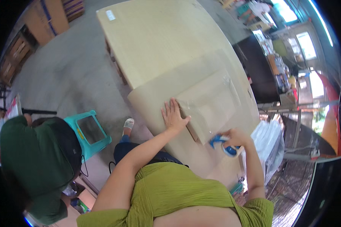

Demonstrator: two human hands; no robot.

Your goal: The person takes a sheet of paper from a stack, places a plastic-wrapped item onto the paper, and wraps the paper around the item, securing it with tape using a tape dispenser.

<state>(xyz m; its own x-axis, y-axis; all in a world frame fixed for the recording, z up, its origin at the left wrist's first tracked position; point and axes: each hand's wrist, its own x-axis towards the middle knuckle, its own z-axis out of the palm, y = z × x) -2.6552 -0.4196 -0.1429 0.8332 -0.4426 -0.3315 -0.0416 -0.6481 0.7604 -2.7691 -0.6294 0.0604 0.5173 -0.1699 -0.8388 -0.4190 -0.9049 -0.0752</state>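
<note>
A flat brown cardboard box (pixel 206 100) lies on a wide sheet of brown paper (pixel 151 96), with shiny clear tape along its top and edges. My left hand (pixel 174 117) rests with fingers spread at the box's left edge, the thumb touching it. At the near right corner of the box, my right hand (pixel 236 138) grips a blue tape dispenser (pixel 230 151) with a roll in it. The dispenser's front end is close to that corner; whether it touches the box I cannot tell.
The pale wooden table (pixel 151 34) stretches away ahead. A turquoise stool (pixel 90 132) and a person in dark green (pixel 38 151) are at the left. Clear plastic sheeting (pixel 267 145) hangs at the right, near a dark table (pixel 257 72). Another person (pixel 257 9) is far off.
</note>
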